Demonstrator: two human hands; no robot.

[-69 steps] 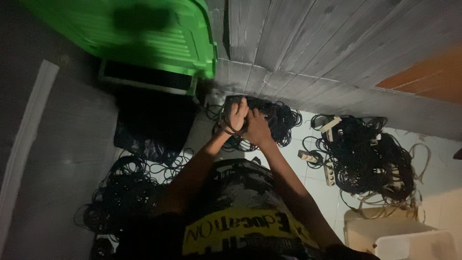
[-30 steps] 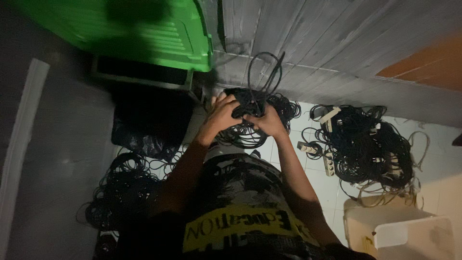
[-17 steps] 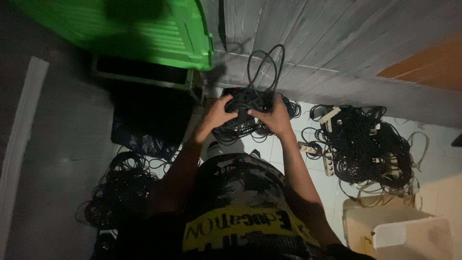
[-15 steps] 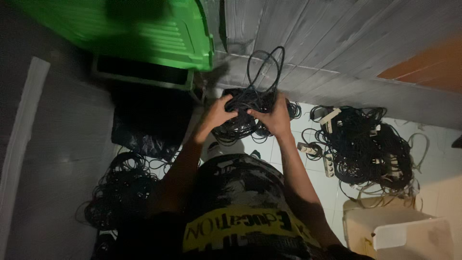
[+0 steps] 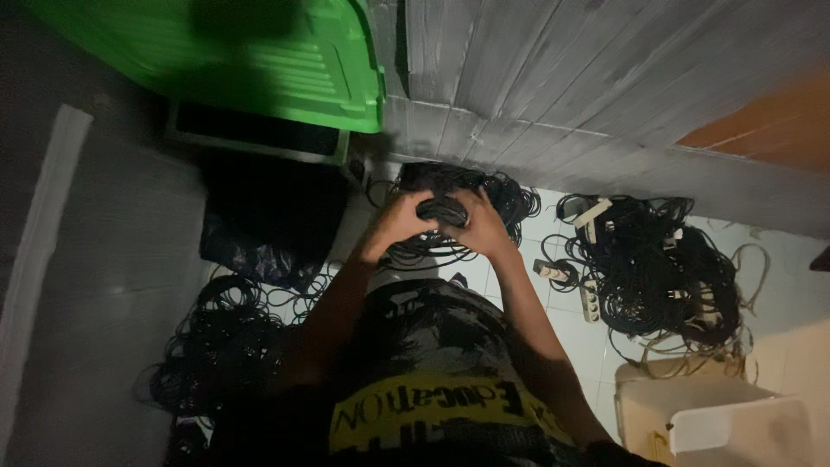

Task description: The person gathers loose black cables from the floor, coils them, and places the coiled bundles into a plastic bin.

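Observation:
My left hand (image 5: 396,221) and my right hand (image 5: 480,227) are close together in front of my chest, both closed around a small bundle of black cable (image 5: 439,208). The bundle is held just above a larger coil of black cables (image 5: 497,192) that lies on the white tiled floor against the grey plank wall. My forearms reach up from my dark patterned shirt with its yellow band. The part of the cable inside my palms is hidden.
A green plastic lid or crate (image 5: 259,60) leans at the upper left over a dark box (image 5: 259,138). A black bag (image 5: 259,229) and loose cables (image 5: 216,346) lie at the left. A big cable tangle with white power strips (image 5: 657,268) lies right; a beige container (image 5: 718,419) stands at lower right.
The loop of cable that stood up above my hands is gone; my hands have lowered slightly and drawn the cable into a tight bundle between them.

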